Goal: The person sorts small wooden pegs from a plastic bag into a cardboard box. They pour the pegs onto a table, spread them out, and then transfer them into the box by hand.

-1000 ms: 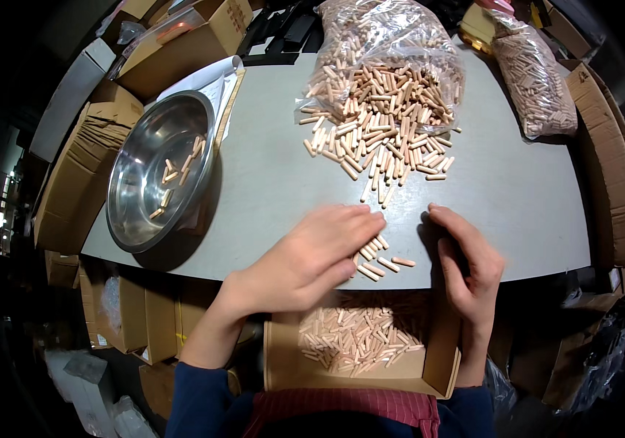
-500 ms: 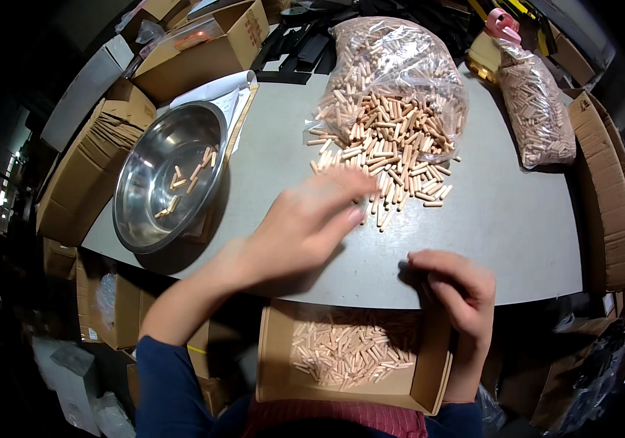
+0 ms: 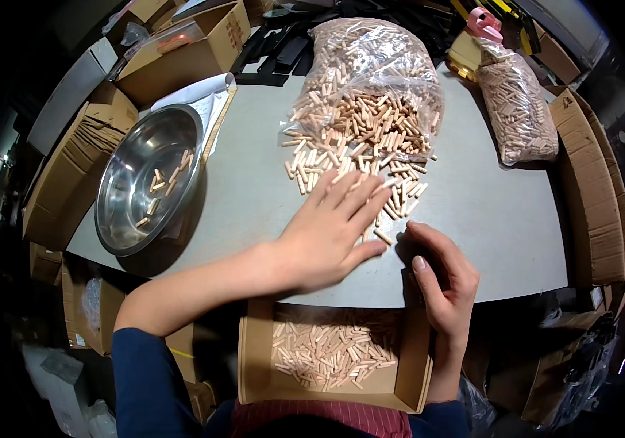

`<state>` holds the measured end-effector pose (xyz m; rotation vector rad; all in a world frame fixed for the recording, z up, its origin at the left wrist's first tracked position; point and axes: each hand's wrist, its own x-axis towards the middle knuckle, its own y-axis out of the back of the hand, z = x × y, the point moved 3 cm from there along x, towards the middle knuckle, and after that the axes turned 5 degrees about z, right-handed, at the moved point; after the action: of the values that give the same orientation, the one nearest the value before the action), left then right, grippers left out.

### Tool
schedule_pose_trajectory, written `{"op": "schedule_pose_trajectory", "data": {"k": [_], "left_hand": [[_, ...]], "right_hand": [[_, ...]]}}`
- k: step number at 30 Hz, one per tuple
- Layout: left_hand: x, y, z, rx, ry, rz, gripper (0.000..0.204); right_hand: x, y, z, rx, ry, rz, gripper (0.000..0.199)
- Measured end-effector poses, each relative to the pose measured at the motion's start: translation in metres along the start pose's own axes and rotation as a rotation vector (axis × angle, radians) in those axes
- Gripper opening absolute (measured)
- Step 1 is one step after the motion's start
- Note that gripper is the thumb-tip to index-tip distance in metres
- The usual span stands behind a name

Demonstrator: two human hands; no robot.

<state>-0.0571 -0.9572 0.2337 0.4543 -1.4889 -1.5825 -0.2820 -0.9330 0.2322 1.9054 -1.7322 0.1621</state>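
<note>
My left hand lies flat on the grey table, fingers spread over the near edge of a heap of short wooden dowels that spills from an open clear plastic bag. My right hand rests curled at the table's front edge, just right of the left hand; whether it holds dowels is hidden. Below the edge, an open cardboard box holds several dowels.
A steel bowl with a few dowels sits at the left on the table. A second full bag of dowels lies at the back right. Cardboard boxes and flat cartons ring the table.
My left hand moved up from the table's front edge to the heap of dowels and flattened on it. My right hand stayed at the front edge.
</note>
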Motion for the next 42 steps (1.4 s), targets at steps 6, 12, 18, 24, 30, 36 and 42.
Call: {"op": "schedule_pose_trajectory", "data": {"k": [6, 12, 18, 24, 30, 36, 42], "left_hand": [[-0.039, 0.013, 0.015, -0.024, -0.054, -0.072, 0.084], [-0.07, 0.032, 0.01, 0.047, 0.118, -0.154, 0.1], [-0.087, 0.036, -0.011, 0.011, 0.246, -0.064, 0.112], [-0.08, 0.034, -0.011, 0.022, 0.217, -0.073, 0.116], [-0.068, 0.036, -0.01, -0.164, 0.026, -0.128, 0.105], [-0.09, 0.054, -0.034, -0.867, 0.439, 0.379, 0.056], [-0.106, 0.053, -0.037, -0.799, 0.654, 0.553, 0.038]], "right_hand": [[0.002, -0.002, -0.011, -0.148, 0.111, -0.07, 0.044], [0.0, -0.006, -0.01, -0.193, 0.066, -0.06, 0.046], [0.001, -0.006, -0.004, -0.226, 0.006, -0.01, 0.044], [0.007, -0.017, -0.007, -0.422, 0.128, -0.179, 0.052], [0.004, -0.008, -0.011, 0.011, 0.082, -0.342, 0.053], [-0.007, 0.004, 0.007, 0.01, -0.088, 0.094, 0.044], [0.002, -0.004, -0.007, -0.221, 0.04, 0.047, 0.046]]}}
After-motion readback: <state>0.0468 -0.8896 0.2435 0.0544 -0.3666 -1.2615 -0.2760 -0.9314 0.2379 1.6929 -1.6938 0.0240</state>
